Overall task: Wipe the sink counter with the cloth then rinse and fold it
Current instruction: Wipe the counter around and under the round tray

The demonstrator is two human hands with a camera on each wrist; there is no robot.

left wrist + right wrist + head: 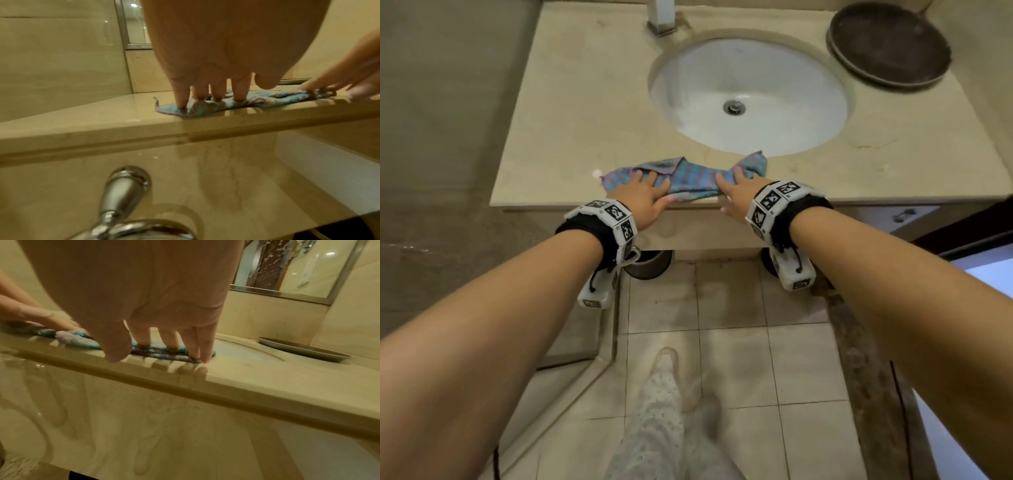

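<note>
A blue and purple checked cloth [688, 176] [265, 99] [156, 351] lies crumpled along the front edge of the beige stone counter [571, 137], just in front of the white sink basin [750, 92]. My left hand [643, 192] [207, 91] presses straight fingers down on the cloth's left end. My right hand [736, 192] [170, 344] presses flat on its right end, thumb hanging over the counter's front edge. Neither hand curls around the cloth.
A dark round plate [890, 44] [304, 348] sits at the counter's back right. The faucet base [662, 20] stands behind the basin. A metal bin [649, 265] stands below the counter, with tiled floor [739, 342] underneath. A chrome fitting [125, 188] juts below the counter.
</note>
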